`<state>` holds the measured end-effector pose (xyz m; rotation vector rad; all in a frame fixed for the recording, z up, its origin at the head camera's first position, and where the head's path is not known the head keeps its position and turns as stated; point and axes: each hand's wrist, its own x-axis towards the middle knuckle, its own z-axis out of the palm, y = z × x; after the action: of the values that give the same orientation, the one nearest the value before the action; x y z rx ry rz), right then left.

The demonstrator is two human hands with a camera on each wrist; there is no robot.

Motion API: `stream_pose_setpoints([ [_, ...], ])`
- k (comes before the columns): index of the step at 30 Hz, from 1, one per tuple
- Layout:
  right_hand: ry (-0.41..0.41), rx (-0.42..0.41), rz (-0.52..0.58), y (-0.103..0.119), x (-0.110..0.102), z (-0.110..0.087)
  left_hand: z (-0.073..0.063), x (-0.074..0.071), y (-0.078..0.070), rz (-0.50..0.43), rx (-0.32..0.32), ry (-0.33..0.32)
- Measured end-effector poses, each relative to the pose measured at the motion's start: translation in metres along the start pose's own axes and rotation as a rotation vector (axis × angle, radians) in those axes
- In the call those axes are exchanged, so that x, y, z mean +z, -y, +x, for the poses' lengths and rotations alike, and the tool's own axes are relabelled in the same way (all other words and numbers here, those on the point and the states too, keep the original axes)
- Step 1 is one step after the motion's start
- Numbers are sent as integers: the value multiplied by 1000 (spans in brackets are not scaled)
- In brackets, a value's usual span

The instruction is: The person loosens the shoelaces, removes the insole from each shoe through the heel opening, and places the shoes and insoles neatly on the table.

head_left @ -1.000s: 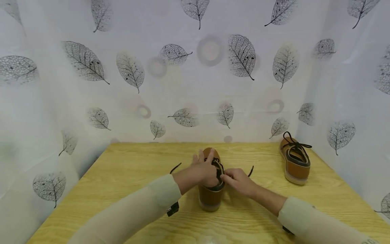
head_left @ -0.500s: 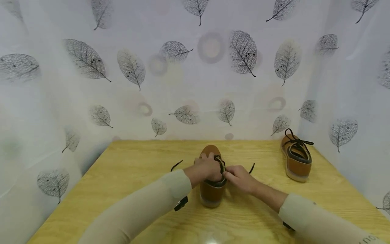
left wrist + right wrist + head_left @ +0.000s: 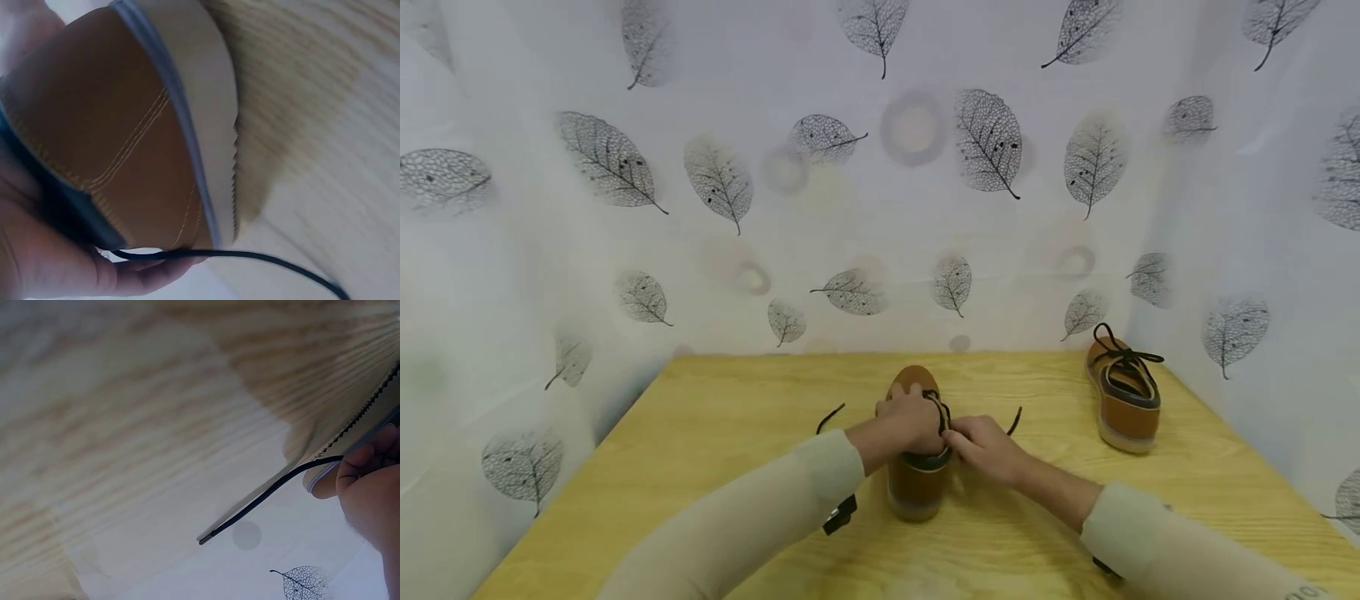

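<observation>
A brown lace-up shoe (image 3: 917, 487) stands in the middle of the table, heel toward me, with dark trim and black laces. My left hand (image 3: 910, 419) grips it from above, fingers bent over the laced front and thumb side down in the opening. The left wrist view shows the heel and side of the shoe (image 3: 106, 112) next to that hand (image 3: 50, 256). At the right edge of the opening, my right hand (image 3: 988, 450) pinches the shoe's collar between thumb and fingers. A loose lace end (image 3: 262, 497) runs out past the right hand (image 3: 375, 487).
A second brown shoe (image 3: 1131, 417), its black lace tied in a bow, stands at the table's right rear. Another lace end (image 3: 830, 417) lies left of the middle shoe. A leaf-print curtain (image 3: 850, 208) surrounds the wood-grain table (image 3: 737, 400) at the back and sides.
The left hand's fingers, stretched toward the toe a second ago, are now bent and lower over the shoe's front. The right hand keeps its pinch at the collar.
</observation>
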<state>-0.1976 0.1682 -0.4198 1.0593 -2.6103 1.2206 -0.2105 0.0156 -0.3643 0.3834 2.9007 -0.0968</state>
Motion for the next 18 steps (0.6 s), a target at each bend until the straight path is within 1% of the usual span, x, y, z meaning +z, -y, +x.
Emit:
stream_pose_setpoints([
  [4, 7, -13, 0, 2, 4, 0, -5, -4, 5, 24, 51, -31],
  [7, 1, -17, -3, 3, 4, 0, -9, -7, 4, 78, 86, -64],
  [10, 1, -14, -5, 5, 4, 3, -11, -9, 1, 155, 90, -86],
  [11, -1, -12, -6, 5, 3, 4, -11, -10, -1, 175, 87, -85],
  [13, -3, -2, -14, 6, 3, 4, -11, -10, -3, 187, 77, -62],
  [15, -7, 11, -29, 5, 3, 3, -10, -10, -5, 163, 65, -24],
  [18, 2, 30, -44, 2, 4, 1, -10, -9, -6, 121, 52, 51],
])
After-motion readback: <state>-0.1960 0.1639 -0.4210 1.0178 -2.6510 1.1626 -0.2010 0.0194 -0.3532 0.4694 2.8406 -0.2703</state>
